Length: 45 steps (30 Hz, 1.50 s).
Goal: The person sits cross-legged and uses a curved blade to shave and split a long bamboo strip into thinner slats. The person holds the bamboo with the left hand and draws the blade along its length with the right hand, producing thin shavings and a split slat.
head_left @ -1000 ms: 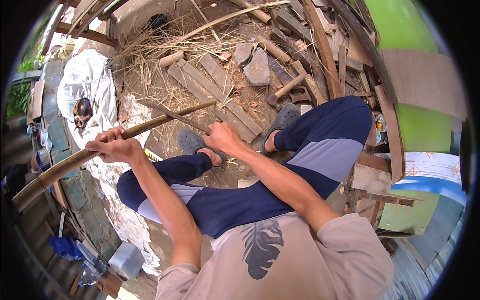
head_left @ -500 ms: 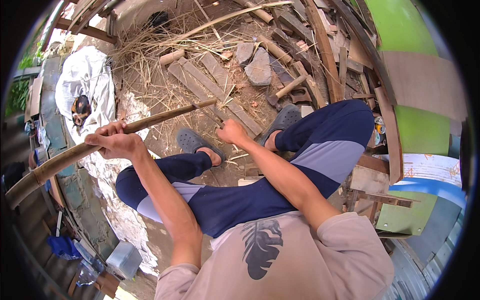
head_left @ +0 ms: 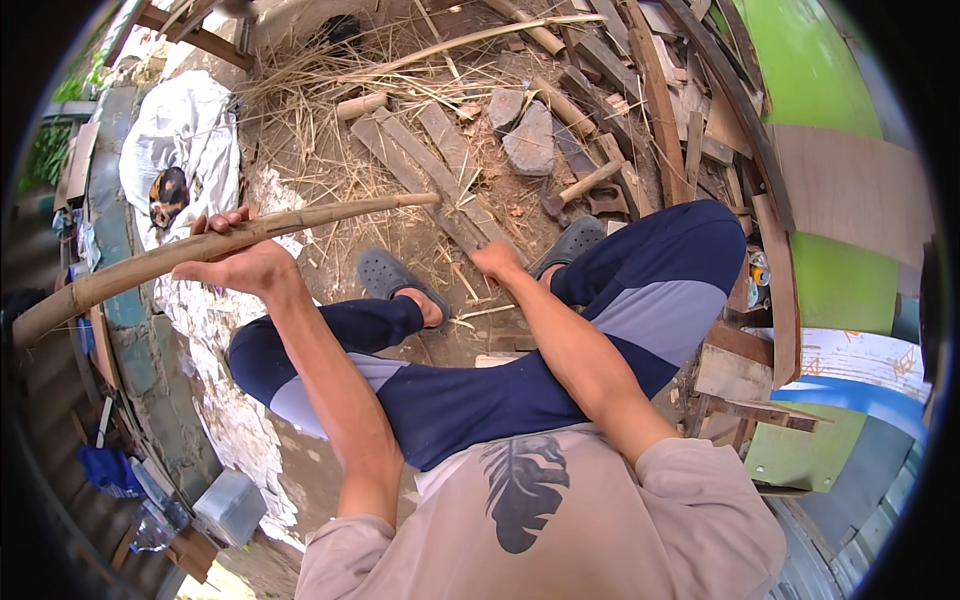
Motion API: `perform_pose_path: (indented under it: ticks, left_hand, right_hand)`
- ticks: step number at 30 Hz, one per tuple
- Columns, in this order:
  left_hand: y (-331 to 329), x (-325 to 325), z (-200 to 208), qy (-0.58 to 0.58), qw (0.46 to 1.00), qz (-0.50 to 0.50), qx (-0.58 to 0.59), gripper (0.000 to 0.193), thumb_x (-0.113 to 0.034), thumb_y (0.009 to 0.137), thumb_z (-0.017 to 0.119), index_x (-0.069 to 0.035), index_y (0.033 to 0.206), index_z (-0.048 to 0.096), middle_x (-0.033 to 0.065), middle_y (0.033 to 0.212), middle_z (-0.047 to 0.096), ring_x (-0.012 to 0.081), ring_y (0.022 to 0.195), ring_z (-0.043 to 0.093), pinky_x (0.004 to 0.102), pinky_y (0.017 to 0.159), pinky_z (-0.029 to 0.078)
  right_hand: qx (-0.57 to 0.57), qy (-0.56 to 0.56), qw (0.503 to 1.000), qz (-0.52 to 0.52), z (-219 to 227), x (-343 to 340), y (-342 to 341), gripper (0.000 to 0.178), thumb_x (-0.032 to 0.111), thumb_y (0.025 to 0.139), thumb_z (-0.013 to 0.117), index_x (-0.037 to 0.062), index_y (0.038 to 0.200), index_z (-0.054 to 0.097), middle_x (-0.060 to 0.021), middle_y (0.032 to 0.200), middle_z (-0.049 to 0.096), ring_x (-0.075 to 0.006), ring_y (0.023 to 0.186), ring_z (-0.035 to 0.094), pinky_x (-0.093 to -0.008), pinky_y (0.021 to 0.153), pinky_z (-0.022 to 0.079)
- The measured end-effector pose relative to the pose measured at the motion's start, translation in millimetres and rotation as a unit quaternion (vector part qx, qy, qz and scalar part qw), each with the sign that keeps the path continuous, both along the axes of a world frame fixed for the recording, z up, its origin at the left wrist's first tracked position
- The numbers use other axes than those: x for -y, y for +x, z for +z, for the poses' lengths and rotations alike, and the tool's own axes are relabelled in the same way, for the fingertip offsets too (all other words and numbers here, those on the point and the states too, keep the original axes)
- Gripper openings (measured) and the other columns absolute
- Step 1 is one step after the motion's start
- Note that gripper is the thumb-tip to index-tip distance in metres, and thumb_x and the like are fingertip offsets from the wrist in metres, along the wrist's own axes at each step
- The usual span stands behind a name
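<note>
A long bamboo pole (head_left: pixel 330 211) slants from the left edge up to the middle, its thin tip over the planks. My left hand (head_left: pixel 245 268) supports it from below, palm up, fingertips curled over its far side and thumb stretched out. Closed in a fist, my right hand (head_left: pixel 497 262) is lower right of the pole's tip, apart from it. It grips what looks like a knife; the handle is hidden, and the thin dark blade barely stands out against the wooden planks (head_left: pixel 405 160) beyond.
Broken grey stones (head_left: pixel 529 141), a wooden-handled hammer (head_left: pixel 590 185) and scrap wood (head_left: pixel 655 100) lie ahead and right. Dry straw (head_left: pixel 290 120) litters the ground. What looks like a cat (head_left: pixel 168 197) lies on white cloth (head_left: pixel 190 115) at left. Grey clogs (head_left: pixel 390 280) are on my feet.
My left hand has loosened and turned palm up under the pole, which has rolled or shifted slightly. My right hand has moved right, away from the pole's tip.
</note>
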State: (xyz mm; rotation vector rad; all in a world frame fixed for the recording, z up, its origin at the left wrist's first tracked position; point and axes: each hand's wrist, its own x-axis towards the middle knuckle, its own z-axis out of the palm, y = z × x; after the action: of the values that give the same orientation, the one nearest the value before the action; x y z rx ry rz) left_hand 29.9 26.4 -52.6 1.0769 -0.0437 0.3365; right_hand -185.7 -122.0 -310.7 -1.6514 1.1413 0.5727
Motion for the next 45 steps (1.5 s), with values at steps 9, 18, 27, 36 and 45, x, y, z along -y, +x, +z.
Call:
perform_pose_path:
  ticks: [9,18,27,36,45]
  left_hand:
    - [5,-16,-11,-0.028,0.997,-0.031,0.063,0.056,-0.064,0.089,0.041,-0.009,0.08,0.052,0.0049,0.071,0.052,0.0174,0.069,0.054,0.0318,0.065,0.046]
    - [-1,-24,-11,-0.046,0.994,-0.076,0.065,0.049,-0.06,0.082,0.053,-0.011,0.079,0.056,0.0063,0.065,0.055,0.0188,0.059,0.055,0.0287,0.053,0.046]
    - [-12,-6,13,-0.017,0.997,-0.007,0.073,0.037,-0.046,0.082,0.048,-0.009,0.082,0.052,0.0088,0.055,0.051,0.022,0.052,0.053,0.0322,0.047,0.043]
    - [-15,-3,8,0.013,0.979,-0.138,0.15,0.057,-0.063,0.088,0.042,-0.008,0.076,0.051,0.0015,0.05,0.035,0.0145,0.043,0.037,0.0277,0.043,0.033]
    - [-18,16,9,0.067,0.983,-0.046,0.161,0.055,-0.061,0.094,0.027,-0.011,0.079,0.043,-0.0003,0.048,0.033,0.0108,0.038,0.034,0.0239,0.039,0.032]
  right_hand:
    - [0.125,-0.103,0.986,0.036,73,-3,24,0.05,0.041,0.076,0.061,-0.008,0.08,0.065,-0.0273,0.075,0.063,-0.0392,0.074,0.064,-0.0443,0.07,0.049]
    - [0.205,-0.048,0.976,0.06,154,-42,10,0.042,0.036,0.079,0.063,-0.0056,0.084,0.064,-0.0299,0.078,0.063,-0.0433,0.08,0.063,-0.0476,0.073,0.049]
    - [0.248,-0.034,0.966,0.059,143,-51,11,0.039,0.032,0.077,0.063,-0.0069,0.082,0.064,-0.0307,0.078,0.062,-0.0434,0.078,0.064,-0.0477,0.073,0.051]
    - [0.147,-0.086,0.983,0.062,91,-30,13,0.037,0.031,0.074,0.06,-0.0032,0.085,0.066,-0.0291,0.079,0.063,-0.0437,0.078,0.062,-0.0465,0.074,0.049]
    - [0.057,-0.038,0.997,0.029,28,-10,11,0.046,0.034,0.074,0.06,-0.0064,0.094,0.066,-0.0308,0.092,0.063,-0.0417,0.089,0.063,-0.0439,0.08,0.049]
